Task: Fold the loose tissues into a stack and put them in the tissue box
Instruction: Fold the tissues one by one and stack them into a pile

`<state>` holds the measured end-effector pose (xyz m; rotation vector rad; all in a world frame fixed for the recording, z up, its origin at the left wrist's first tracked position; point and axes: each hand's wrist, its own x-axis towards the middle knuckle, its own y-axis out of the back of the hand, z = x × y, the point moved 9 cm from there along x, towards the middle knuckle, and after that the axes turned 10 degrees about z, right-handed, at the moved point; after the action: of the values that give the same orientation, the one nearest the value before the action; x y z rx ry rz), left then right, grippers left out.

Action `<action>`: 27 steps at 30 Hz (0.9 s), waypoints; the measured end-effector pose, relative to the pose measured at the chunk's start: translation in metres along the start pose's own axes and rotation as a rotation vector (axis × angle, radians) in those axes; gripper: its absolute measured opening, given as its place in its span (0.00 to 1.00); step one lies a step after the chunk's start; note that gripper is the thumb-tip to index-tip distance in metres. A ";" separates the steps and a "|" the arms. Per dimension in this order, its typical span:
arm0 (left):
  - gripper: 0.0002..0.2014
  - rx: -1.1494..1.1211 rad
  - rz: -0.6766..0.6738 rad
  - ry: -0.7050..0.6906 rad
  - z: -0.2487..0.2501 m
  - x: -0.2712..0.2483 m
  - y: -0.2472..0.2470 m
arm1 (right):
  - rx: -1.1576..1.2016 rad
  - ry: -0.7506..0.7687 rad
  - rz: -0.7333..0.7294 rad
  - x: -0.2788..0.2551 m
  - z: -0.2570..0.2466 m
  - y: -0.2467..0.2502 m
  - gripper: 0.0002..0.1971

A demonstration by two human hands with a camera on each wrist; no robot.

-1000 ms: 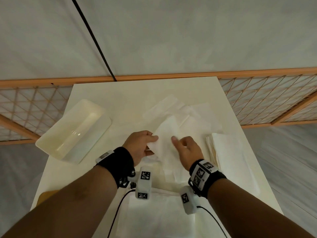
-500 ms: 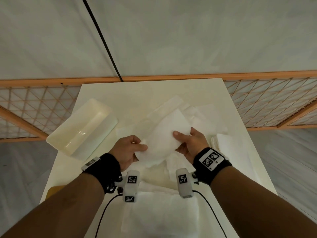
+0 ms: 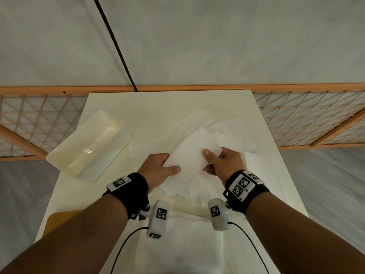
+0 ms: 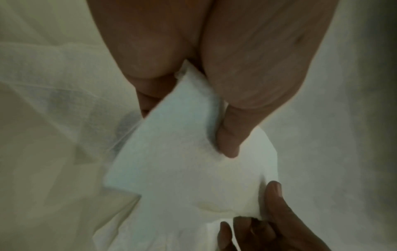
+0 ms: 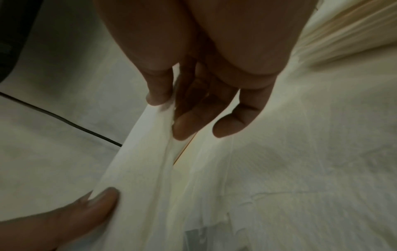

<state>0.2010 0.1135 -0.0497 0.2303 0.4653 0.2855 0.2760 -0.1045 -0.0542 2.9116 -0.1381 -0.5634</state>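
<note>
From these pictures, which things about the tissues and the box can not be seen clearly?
- Held tissue: head view, how many layers it has; both wrist views are blurred.
- Left hand fingers: head view, hidden under the tissue.
- Folded stack: its count; the sheets are too thin, partly behind the right hand.
- Tissue box: no lid in view.

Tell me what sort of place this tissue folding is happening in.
Probably a staged recording space, not a home: a plain cream rectangular table backed by draped grey-white fabric, a low orange wooden lattice fence around it, and tracking-marker wristbands on both hands.
</note>
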 end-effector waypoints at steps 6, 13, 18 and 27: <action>0.04 0.148 0.052 -0.122 0.006 -0.003 0.004 | -0.024 0.049 0.086 0.007 -0.010 0.012 0.12; 0.28 0.286 0.096 -0.211 0.020 -0.003 0.017 | -0.190 0.305 -0.041 -0.008 -0.058 -0.002 0.07; 0.46 0.506 -0.026 -0.716 0.124 -0.018 -0.002 | -0.144 0.354 -0.324 -0.030 -0.082 -0.034 0.08; 0.35 0.299 -0.203 -0.294 0.096 0.012 0.016 | -0.050 0.382 -0.246 -0.018 -0.105 -0.011 0.08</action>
<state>0.2523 0.1178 0.0334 0.5058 0.2353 -0.0202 0.2996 -0.0754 0.0466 2.9401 0.2817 -0.0320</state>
